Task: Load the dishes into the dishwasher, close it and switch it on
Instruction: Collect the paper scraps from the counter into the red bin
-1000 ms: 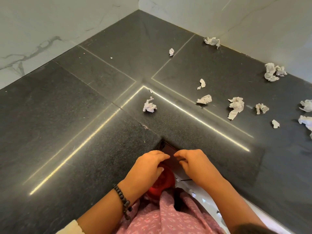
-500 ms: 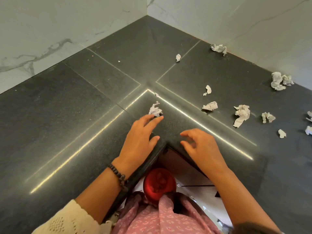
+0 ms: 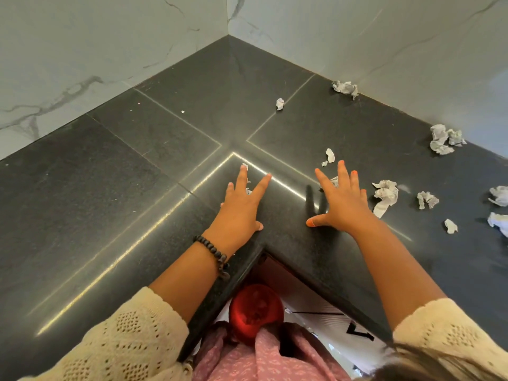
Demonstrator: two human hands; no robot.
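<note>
Both my hands lie flat on a dark stone countertop (image 3: 137, 215) in an inside corner. My left hand (image 3: 242, 204) has its fingers spread straight and partly covers a small crumpled paper ball. My right hand (image 3: 341, 199) is spread flat too, its fingers over another paper scrap. Neither hand holds anything. No dishes and no dishwasher are in view. A red round object (image 3: 255, 312) shows below the counter edge, close to my body.
Several crumpled white paper balls lie on the right stretch of the counter, among them one (image 3: 386, 195) beside my right hand and one (image 3: 345, 88) at the wall. White marble walls (image 3: 82, 64) close the corner. A white cabinet front (image 3: 330, 320) shows below.
My hands rose from below the counter edge onto the countertop and slid forward, fingers spreading flat. The view tilted up slightly.
</note>
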